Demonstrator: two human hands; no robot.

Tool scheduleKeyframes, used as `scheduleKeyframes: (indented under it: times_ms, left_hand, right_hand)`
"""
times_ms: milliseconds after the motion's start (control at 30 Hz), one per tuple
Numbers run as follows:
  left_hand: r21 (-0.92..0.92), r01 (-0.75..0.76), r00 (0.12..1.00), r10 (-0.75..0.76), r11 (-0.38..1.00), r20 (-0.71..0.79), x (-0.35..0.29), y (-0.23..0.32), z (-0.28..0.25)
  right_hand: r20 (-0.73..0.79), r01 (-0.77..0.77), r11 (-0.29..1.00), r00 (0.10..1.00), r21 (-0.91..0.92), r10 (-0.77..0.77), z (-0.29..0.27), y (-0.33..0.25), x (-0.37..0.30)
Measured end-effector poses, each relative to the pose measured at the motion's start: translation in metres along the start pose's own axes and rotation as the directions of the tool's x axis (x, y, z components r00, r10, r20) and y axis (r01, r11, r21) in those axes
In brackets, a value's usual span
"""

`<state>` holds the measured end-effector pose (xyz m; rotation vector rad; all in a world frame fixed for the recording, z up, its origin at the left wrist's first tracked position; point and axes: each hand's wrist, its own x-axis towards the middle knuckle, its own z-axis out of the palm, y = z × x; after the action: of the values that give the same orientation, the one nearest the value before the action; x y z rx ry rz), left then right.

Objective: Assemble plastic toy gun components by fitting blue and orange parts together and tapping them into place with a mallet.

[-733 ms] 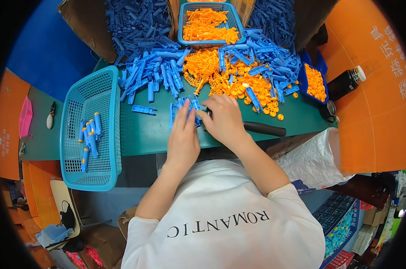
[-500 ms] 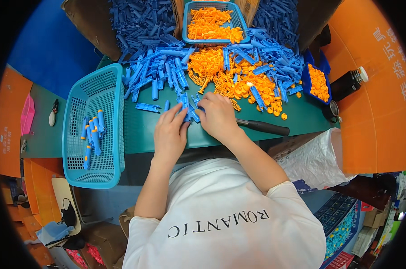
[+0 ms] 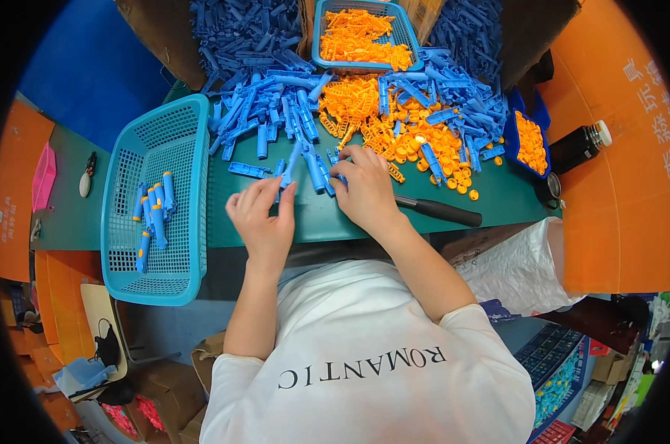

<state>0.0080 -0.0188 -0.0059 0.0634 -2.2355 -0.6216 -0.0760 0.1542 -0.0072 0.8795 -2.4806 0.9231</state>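
My left hand (image 3: pixel 265 226) is over the front of the green table, its thumb and fingers pinching the lower end of a blue plastic half-shell (image 3: pixel 293 164). Close by on the right, my right hand (image 3: pixel 368 192) has its fingers curled, with the tips against a small blue plastic piece (image 3: pixel 333 157) partly hidden under them. Between the hands lie long blue half-shells (image 3: pixel 315 172) on the tabletop. Another blue half-shell (image 3: pixel 249 170) rests left of them, lying flat.
At left stands a turquoise basket (image 3: pixel 202 185) holding several blue tubes with orange ends. Blue shells (image 3: pixel 250 111), orange toothed strips (image 3: pixel 350 103) and orange caps (image 3: pixel 442 148) are heaped behind the hands. A black-handled tool (image 3: pixel 446 212) lies right; a black bottle (image 3: pixel 572 148) stands beyond.
My left hand has drawn back toward me and left, with a blue half-shell at its fingertips. My right hand stays near the same spot. The view has shifted slightly.
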Motion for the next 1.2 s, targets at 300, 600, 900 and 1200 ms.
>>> scheduleKeyframes:
  times_ms: [300, 600, 900, 1200]
  left_hand:
    - [0.133, -0.073, 0.968, 0.038, 0.988, 0.249, -0.018, 0.011, -0.016]
    - [0.041, -0.069, 0.955, 0.054, 0.997, 0.293, -0.013, 0.002, -0.012]
    - [0.074, -0.071, 0.958, 0.048, 0.995, 0.282, -0.016, -0.001, -0.027]
    - [0.035, 0.110, 0.982, -0.114, 0.993, 0.151, -0.011, -0.018, -0.017]
  right_hand:
    - [-0.038, 0.073, 0.997, 0.997, 0.037, -0.071, 0.013, -0.007, 0.009]
    - [-0.031, 0.040, 0.999, 0.999, -0.008, -0.040, 0.031, -0.027, 0.016]
    - [-0.019, 0.064, 0.993, 0.998, -0.101, -0.066, 0.019, -0.035, 0.006]
    - [-0.020, 0.218, 0.970, 0.976, 0.108, -0.217, 0.012, -0.049, -0.004]
